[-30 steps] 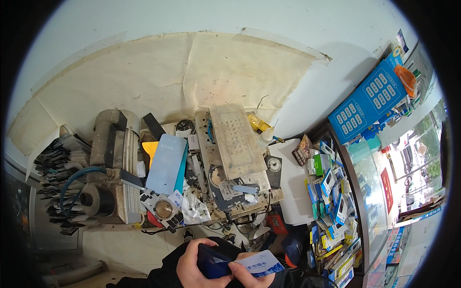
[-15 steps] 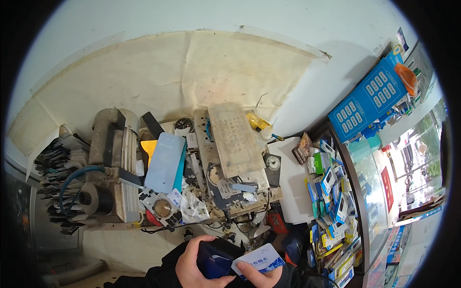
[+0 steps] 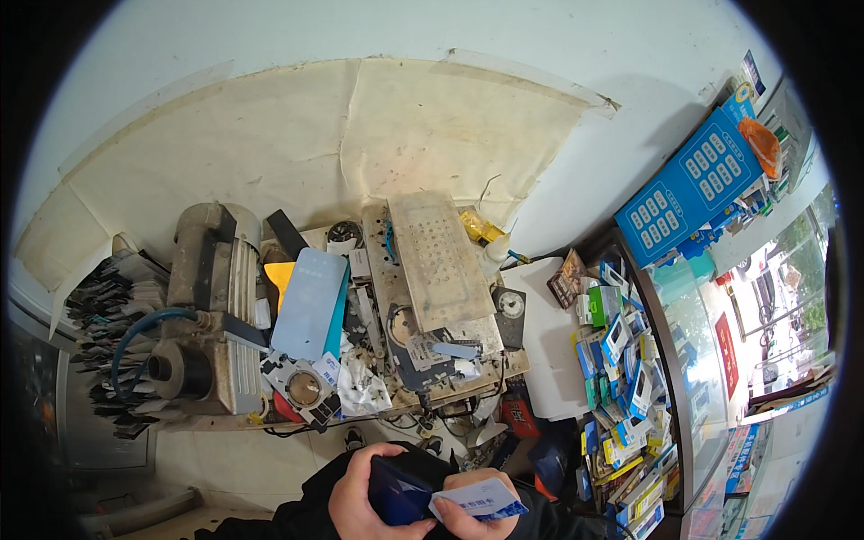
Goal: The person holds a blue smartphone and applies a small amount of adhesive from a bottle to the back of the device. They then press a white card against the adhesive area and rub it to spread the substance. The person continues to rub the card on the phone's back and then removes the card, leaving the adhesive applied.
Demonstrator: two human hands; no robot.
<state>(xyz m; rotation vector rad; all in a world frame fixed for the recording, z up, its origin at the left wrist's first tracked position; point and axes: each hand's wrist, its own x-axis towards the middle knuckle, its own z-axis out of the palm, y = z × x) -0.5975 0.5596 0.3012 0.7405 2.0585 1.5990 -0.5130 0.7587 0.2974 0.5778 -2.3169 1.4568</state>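
Low in the head view, my left hand [image 3: 351, 500] is closed around a dark blue, glossy, flat phone-like thing [image 3: 396, 493]. Its exact kind I cannot make out. Between the thumb and fingers of my right hand [image 3: 475, 524] is a white card with a blue patterned edge [image 3: 482, 495]. The card sits just right of the dark blue thing, tilted up toward its right end. Part of its near edge is hidden by my right thumb. Both hands are close together in front of my dark sleeves, on the near side of the cluttered workbench.
Ahead, the workbench [image 3: 216, 424] bears a dusty motor-like machine [image 3: 193, 297], a grey-blue flat panel [image 3: 310, 306], a perforated plate [image 3: 441, 261] and loose parts. Packed sleeves [image 3: 117, 315] stand at left. Many small boxes [image 3: 630, 405] pile up at right beside a glass counter [image 3: 693, 360].
My right hand has tipped the card, so its face looks narrower, and brought it slightly left and lower. My left hand keeps its hold with little movement.
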